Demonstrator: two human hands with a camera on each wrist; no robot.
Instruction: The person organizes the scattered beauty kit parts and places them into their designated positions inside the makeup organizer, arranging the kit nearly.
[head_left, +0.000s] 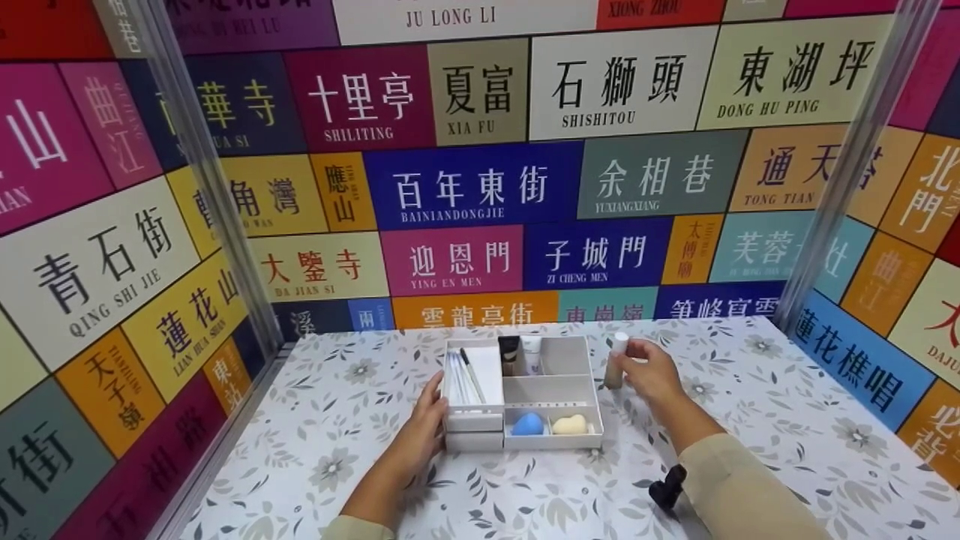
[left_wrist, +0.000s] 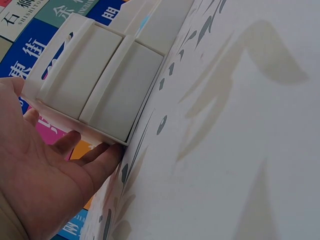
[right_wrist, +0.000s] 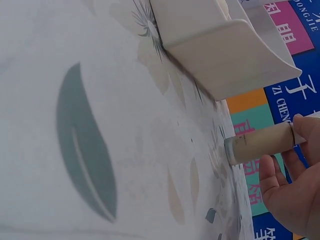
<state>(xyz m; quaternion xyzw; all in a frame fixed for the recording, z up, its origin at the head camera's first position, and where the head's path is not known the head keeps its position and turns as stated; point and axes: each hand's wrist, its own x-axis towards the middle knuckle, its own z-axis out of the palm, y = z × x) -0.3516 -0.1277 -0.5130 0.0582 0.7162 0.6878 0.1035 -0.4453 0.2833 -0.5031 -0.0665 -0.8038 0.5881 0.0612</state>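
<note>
A white desktop organizer [head_left: 551,386] with open compartments and two small drawers stands on the table. My left hand [head_left: 420,431] rests its fingers along the organizer's left side; in the left wrist view, the drawer fronts [left_wrist: 122,92] are closed beside those fingers. To the right of the organizer, my right hand [head_left: 651,371] pinches the white cap of a beige foundation bottle [head_left: 614,371]. That bottle [right_wrist: 262,142] is nearly upright and apart from the organizer; whether its base touches the table cannot be told.
In the organizer are cotton swabs with a dark thin stick [head_left: 469,367], a black tube [head_left: 508,352], a white tube [head_left: 532,352], a blue makeup sponge [head_left: 527,424] and a cream one [head_left: 570,425]. The leaf-patterned tablecloth [head_left: 330,465] meets sign-covered walls [head_left: 480,187] behind.
</note>
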